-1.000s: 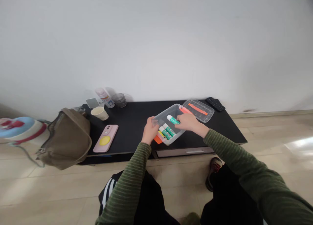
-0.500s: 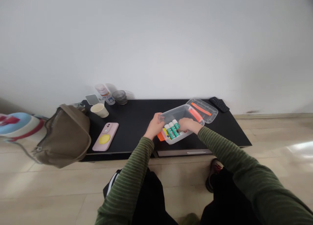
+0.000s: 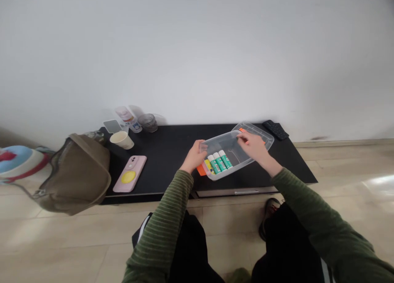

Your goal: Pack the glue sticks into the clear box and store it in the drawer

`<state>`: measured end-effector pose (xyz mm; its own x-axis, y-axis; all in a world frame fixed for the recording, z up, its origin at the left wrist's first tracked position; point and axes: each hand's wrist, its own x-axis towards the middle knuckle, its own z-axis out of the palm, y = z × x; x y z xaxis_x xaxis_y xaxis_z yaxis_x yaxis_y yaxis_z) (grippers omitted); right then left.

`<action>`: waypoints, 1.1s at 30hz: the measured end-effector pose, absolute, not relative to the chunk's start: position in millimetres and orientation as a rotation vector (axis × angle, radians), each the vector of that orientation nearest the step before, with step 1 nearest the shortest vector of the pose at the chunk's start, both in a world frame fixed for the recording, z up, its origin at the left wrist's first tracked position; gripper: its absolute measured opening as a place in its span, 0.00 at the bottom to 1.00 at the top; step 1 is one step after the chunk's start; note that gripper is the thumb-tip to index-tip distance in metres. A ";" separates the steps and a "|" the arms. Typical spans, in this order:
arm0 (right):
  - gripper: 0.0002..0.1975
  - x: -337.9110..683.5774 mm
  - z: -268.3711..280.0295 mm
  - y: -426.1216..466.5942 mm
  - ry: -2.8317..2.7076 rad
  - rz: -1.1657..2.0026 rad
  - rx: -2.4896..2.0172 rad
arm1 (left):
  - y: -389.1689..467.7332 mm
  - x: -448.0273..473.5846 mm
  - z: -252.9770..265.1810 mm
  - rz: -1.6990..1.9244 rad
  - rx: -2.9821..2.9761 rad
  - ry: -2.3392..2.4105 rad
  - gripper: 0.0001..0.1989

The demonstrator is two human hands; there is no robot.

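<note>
A clear plastic box (image 3: 238, 163) with orange clips sits on the black table, tilted slightly toward me. Inside it, at the left, three green-and-white glue sticks (image 3: 220, 163) lie side by side, with a yellow item (image 3: 209, 166) beside them. My left hand (image 3: 194, 156) grips the box's left end, thumb over the rim, above an orange clip (image 3: 201, 169). At the right end, my right hand (image 3: 254, 147) has its fingers closed on the rim and covers the clip there. The clear lid (image 3: 268, 140) lies behind the box, partly hidden by that hand.
On the black table (image 3: 172, 160) a pink phone (image 3: 130, 174), a paper cup (image 3: 122, 140), a spray bottle (image 3: 128, 119) and a glass (image 3: 148, 123) stand or lie to the left. A brown bag (image 3: 83, 172) overhangs the left edge. A black keypad-like object (image 3: 276, 129) lies at the back right.
My right hand has come out of the box, away from the glue sticks, and moved up and right to the box's right rim. My left hand has kept its hold.
</note>
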<state>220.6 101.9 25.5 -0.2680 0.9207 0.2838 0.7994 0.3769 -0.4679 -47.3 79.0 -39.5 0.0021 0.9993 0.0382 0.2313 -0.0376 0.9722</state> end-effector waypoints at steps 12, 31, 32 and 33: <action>0.12 337.5 -56.2 123.0 -2.157 0.299 -1.734 | 91.4 -43.0 -40.4 1.171 1.339 1.199 0.29; 0.09 339.8 -44.5 123.0 -1.810 -0.011 -1.606 | 95.2 -18.3 -13.6 1.085 1.455 1.835 0.15; 0.10 342.9 -38.8 122.9 -1.740 -0.019 -1.596 | 93.9 -17.0 -11.6 1.070 1.458 1.864 0.14; 0.11 346.3 -33.1 122.3 -1.682 -0.026 -1.586 | 93.0 -16.1 -10.7 1.064 1.457 1.881 0.13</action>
<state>346.3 122.3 -33.1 0.1133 0.8278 0.5495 0.8442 0.2114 -0.4925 -16.1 93.0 -10.7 -0.2789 0.9587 0.0561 0.5421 0.1090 0.8332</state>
